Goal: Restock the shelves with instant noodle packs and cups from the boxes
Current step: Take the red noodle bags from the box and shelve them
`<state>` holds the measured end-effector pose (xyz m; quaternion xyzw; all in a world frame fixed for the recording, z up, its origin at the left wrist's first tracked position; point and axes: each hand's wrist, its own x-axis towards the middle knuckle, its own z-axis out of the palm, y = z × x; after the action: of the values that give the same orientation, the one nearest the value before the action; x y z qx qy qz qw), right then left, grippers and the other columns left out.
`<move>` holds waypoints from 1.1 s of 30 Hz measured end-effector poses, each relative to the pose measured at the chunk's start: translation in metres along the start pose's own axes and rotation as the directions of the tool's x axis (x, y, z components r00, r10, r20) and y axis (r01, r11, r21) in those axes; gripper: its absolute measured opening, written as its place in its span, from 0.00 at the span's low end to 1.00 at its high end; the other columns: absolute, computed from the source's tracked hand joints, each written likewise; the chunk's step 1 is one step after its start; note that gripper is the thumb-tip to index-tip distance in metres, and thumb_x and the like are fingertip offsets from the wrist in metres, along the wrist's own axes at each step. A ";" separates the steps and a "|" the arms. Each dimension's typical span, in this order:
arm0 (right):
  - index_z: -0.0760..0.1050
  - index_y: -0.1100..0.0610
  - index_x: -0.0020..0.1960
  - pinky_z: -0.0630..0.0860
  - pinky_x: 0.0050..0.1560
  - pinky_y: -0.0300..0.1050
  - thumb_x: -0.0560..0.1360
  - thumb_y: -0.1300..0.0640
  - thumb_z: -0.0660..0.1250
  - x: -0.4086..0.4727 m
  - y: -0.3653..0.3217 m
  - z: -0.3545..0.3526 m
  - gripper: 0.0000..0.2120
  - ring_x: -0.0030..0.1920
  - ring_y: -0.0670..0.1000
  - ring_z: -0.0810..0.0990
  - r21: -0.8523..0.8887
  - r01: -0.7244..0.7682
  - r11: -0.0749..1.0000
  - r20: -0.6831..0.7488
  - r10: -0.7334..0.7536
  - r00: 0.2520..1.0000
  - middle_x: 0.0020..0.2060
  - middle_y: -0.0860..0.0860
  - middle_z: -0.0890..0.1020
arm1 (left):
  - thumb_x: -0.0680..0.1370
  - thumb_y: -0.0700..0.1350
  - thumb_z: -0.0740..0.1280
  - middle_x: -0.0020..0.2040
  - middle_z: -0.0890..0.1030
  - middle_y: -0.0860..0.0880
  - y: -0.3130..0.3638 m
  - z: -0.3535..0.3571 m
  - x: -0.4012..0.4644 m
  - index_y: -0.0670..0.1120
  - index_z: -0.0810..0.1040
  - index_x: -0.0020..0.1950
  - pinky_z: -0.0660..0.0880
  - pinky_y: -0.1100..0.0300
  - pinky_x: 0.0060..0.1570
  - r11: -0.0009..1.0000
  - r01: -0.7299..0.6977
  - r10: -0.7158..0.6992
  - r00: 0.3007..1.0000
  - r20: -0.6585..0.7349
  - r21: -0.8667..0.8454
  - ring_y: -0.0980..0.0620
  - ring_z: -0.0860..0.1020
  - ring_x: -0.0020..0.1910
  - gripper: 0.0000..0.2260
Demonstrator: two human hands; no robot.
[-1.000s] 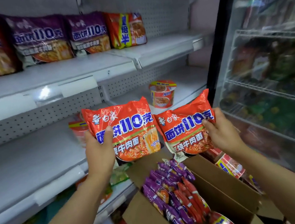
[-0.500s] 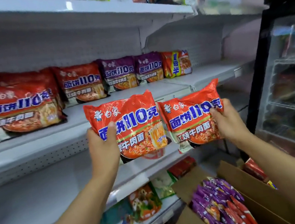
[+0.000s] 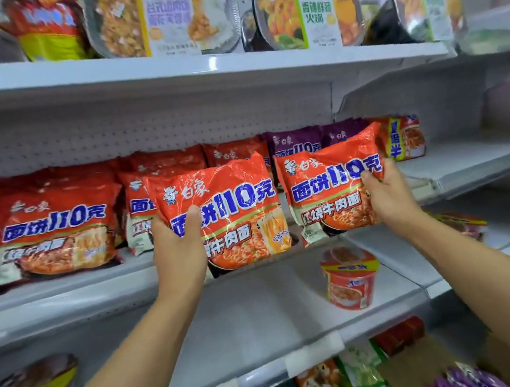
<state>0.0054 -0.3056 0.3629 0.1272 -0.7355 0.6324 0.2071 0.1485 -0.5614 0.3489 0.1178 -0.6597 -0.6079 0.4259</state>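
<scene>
— Orange crinkly plastic noodle pack [image 3: 226, 211] in the left hand [image 3: 178, 250], its twin orange noodle pack [image 3: 329, 184] in the right hand [image 3: 390, 201]. Why upright?

— Labels face out, I'd judge, matching the red noodle row [image 3: 51, 234] on the white metal middle shelf [image 3: 76, 284]. Each grip is clamped on a pack's lower outer edge, so the packs stand above the grips, before the shelf.
</scene>
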 end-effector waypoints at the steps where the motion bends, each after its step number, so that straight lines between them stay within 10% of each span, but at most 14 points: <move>1: 0.65 0.52 0.56 0.78 0.52 0.53 0.82 0.57 0.56 0.006 -0.003 0.009 0.04 0.51 0.52 0.80 0.006 0.011 1.000 -0.002 -0.011 1.000 0.50 0.50 0.78 | 0.79 0.52 0.63 0.56 0.79 0.51 0.002 -0.003 0.005 0.51 0.67 0.62 0.77 0.49 0.55 1.000 -0.014 0.014 1.000 -0.017 0.005 0.50 0.80 0.53 0.14; 19: 0.66 0.59 0.63 0.75 0.59 0.57 0.82 0.57 0.56 0.152 0.018 0.182 0.11 0.56 0.59 0.78 0.092 -0.105 0.990 0.190 0.086 0.978 0.57 0.57 0.78 | 0.80 0.54 0.61 0.51 0.78 0.53 0.005 -0.002 0.095 0.51 0.65 0.60 0.77 0.57 0.42 0.992 -0.051 0.082 0.960 -0.269 0.120 0.55 0.80 0.47 0.12; 33: 0.64 0.66 0.66 0.69 0.50 0.43 0.82 0.59 0.57 0.170 0.056 0.218 0.16 0.59 0.59 0.76 -0.011 -0.097 0.995 0.199 0.098 0.975 0.61 0.60 0.76 | 0.79 0.52 0.63 0.50 0.79 0.55 0.000 0.045 0.110 0.50 0.67 0.59 0.77 0.63 0.36 0.992 -0.102 0.118 0.961 -0.248 0.079 0.57 0.81 0.44 0.11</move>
<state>-0.2006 -0.4976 0.3682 0.1534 -0.7583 0.6255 0.1013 0.0504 -0.6038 0.3998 0.1712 -0.6253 -0.5413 0.5353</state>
